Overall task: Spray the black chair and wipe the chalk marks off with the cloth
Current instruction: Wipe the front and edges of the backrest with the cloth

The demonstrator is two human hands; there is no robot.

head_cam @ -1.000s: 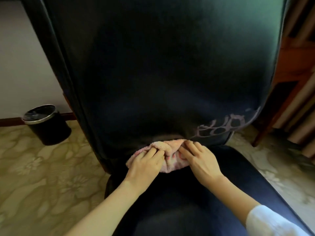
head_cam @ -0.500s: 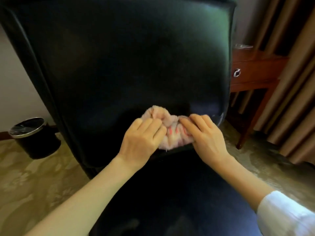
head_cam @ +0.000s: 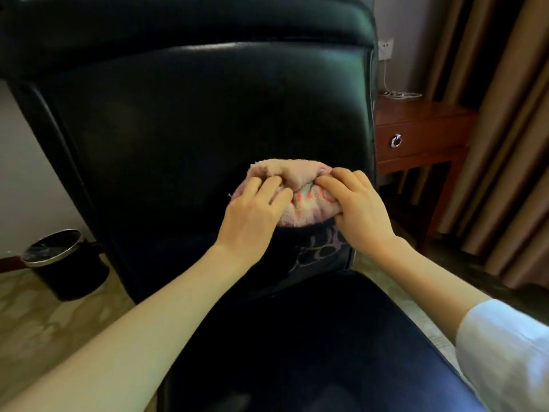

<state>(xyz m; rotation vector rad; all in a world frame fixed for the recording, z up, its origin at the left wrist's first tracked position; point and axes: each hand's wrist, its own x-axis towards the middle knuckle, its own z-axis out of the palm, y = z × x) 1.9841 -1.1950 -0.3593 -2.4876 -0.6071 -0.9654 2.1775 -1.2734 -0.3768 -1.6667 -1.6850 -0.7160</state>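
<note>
Nearest you is the chair's (head_cam: 297,337) dark seat, with your bare left forearm and white right sleeve (head_cam: 505,346) reaching over it. Your left hand (head_cam: 252,215) and right hand (head_cam: 359,209) meet on the pink cloth (head_cam: 297,179). Both hands grip it with fingers curled into its folds, pressing it bunched against the lower right of the backrest. Pale chalk marks (head_cam: 320,248) show just below the cloth, near the backrest's bottom corner. Farther off, a black bin (head_cam: 59,263) stands on the floor to the left, and a wooden bench (head_cam: 421,126) with a ring-pull drawer stands to the right, beside curtains (head_cam: 505,144).
</note>
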